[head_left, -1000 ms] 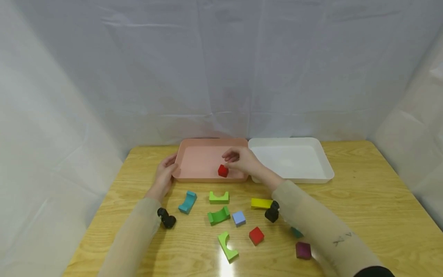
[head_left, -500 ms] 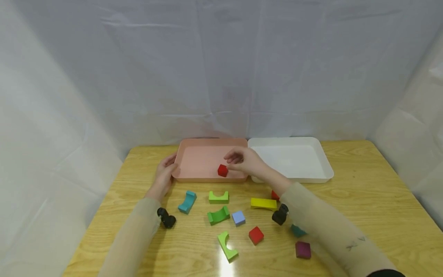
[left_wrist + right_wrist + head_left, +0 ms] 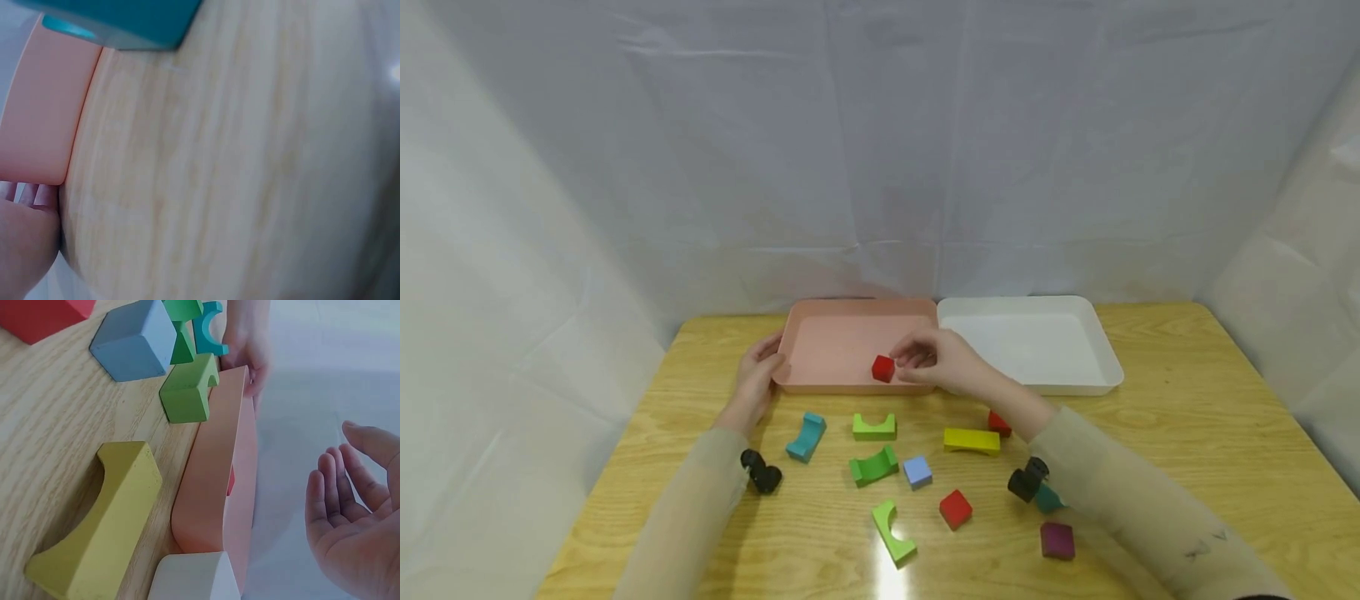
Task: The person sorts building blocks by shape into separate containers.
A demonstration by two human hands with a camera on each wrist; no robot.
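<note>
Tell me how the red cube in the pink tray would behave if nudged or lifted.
The red cube looks like solid painted wood, so probably stiff and light. Its flat faces suggest it would slide, not roll. It lies near the front wall of the pink tray, which would likely stop a forward push.

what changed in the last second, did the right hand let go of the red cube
The right hand has drawn back toward the pink tray's near rim, its grip empty; the red cube lies where it was. The forearm's retreat uncovered another red block. The left hand still rests on the tray's left edge.
</note>
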